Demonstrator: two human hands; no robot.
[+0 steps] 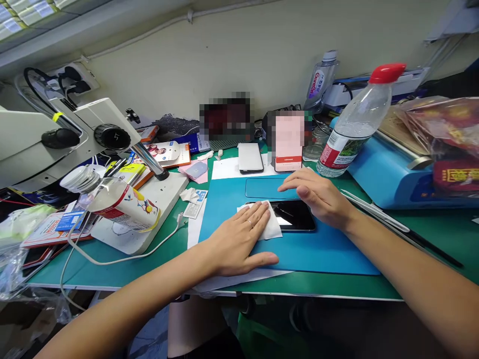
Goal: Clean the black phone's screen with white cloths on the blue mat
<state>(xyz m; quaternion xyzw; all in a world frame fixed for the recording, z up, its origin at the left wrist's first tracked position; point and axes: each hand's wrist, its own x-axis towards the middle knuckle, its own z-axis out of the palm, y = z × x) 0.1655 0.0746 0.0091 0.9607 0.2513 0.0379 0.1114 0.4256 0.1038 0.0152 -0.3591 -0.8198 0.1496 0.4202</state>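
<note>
A black smartphone [295, 219] lies screen up on a blue mat [232, 254]. My left hand [241, 232] is spread flat on a white wipe [275, 229] that covers the phone's left part; a ring is on one finger. Over the phone's right end hovers my right hand [322, 194], fingers extended and thumb apart, holding nothing. A clear screen protector [264, 188] with a dark outline lies on the mat just behind the phone.
Behind the mat lies a silver phone-like slab [250, 157], beside an upright phone [289, 142] with a lit screen. A red-capped bottle [348, 129] and a blue machine [389, 169] stand right. Tweezers-like tools [377, 217] lie near my right forearm. Left is a microscope [108, 132] with a bottle [119, 202].
</note>
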